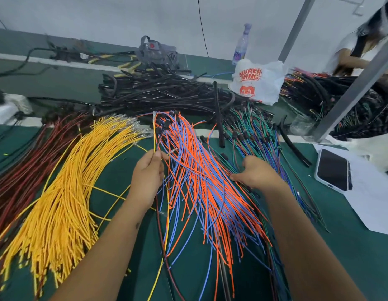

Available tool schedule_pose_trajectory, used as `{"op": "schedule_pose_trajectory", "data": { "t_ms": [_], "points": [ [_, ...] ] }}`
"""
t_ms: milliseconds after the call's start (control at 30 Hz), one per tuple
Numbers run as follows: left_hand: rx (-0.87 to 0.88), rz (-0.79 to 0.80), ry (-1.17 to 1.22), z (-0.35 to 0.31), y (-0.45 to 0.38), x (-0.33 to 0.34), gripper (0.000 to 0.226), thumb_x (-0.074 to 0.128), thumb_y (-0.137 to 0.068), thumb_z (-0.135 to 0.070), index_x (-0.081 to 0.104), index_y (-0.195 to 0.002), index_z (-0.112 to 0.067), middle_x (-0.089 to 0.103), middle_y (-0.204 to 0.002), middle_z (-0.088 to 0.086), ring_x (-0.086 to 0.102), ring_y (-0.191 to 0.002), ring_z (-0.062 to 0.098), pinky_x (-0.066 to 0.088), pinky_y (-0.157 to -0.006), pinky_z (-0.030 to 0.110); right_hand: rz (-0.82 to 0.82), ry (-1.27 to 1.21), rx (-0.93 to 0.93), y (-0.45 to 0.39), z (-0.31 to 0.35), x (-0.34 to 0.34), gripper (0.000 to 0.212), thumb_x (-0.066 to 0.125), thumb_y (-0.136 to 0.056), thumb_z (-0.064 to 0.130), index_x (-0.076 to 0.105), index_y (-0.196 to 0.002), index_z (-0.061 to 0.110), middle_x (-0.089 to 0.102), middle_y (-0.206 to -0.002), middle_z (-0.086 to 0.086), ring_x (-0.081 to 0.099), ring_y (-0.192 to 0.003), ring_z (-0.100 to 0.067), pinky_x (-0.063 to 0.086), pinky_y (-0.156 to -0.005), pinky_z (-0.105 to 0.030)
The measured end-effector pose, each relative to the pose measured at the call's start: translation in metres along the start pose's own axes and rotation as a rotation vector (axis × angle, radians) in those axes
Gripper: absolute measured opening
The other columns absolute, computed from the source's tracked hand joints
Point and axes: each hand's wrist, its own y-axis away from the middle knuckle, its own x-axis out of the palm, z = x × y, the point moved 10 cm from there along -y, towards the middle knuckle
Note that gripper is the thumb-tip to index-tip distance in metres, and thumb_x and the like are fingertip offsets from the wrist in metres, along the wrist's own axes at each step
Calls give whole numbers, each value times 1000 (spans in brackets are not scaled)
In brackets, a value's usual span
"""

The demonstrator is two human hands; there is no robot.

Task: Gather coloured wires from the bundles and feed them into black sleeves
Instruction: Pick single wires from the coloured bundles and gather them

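Note:
My left hand [148,173] pinches a yellow wire [154,135] and a dark red wire together, their tips standing up above my fingers. My right hand [257,172] rests with spread fingers on the orange and blue wire bundle [201,183], next to the green and blue bundle [251,135]. A thick yellow bundle [65,192] lies to the left, and a dark red bundle [21,170] beyond it. Black sleeves [162,94] are heaped at the back of the green table.
A phone [333,169] lies on white paper at the right. A white plastic bag [257,81] and a bottle [240,45] stand behind the sleeves. A grey metal post [351,90] slants up at right, and another person [360,53] works behind it.

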Motion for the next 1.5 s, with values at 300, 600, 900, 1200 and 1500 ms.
{"op": "schedule_pose_trajectory", "data": {
  "t_ms": [300, 600, 900, 1200, 1500],
  "points": [
    [-12, 4, -14, 1, 1, -1, 33, 32, -104, -26, 57, -85, -15, 28, -54, -10, 21, -45, 7, 21, -43, 20, -28, -552, -14, 4, -16, -30, 14, 48, -100, 21, 52, -87, 17, 59, -78, -11, 57, -57, -25, 50, -51, -29],
    [-119, -42, 107, -7, 0, 4, 33, 32, -105, -19, 57, -84, -13, 28, -52, -6, 20, -42, 8, 20, -39, 18, -62, -1191, -234, 20, 30, -53, 18, 45, -102, 19, 59, -92, 17, 45, -54, -3, 19, -33, -7, 13, -38, -15],
    [-241, 89, 613, -34, 20, 55, 37, 25, -105, -18, 59, -107, -5, 68, -93, 11, 63, -72, 15, 53, -60, 24, -314, -1254, -386, 55, 137, -10, 26, 42, -101, 10, 59, -81, 12, 49, -52, 9, 42, -46, -10, 35, -44, -24],
    [-215, 5, 465, -30, 17, 16, 25, 42, -101, -16, 65, -94, -8, 66, -79, 7, 64, -66, 13, 50, -63, 24, -492, -416, -520, 77, 183, 27, 54, 33, -98, 26, 27, -151, 30, 48, -114, -4, 47, -106, -23, 38, -92, -28],
    [-118, -167, -328, -60, -50, -78, 28, 33, -102, -20, 45, -77, -15, 41, -67, 10, 38, -56, 24, 25, -49, 26, 614, -545, -650, 118, 205, 83, 72, 51, -94, 37, 3, -143, 59, 67, -81, -3, 66, -56, -17, 53, -55, -28]
  ]
}}
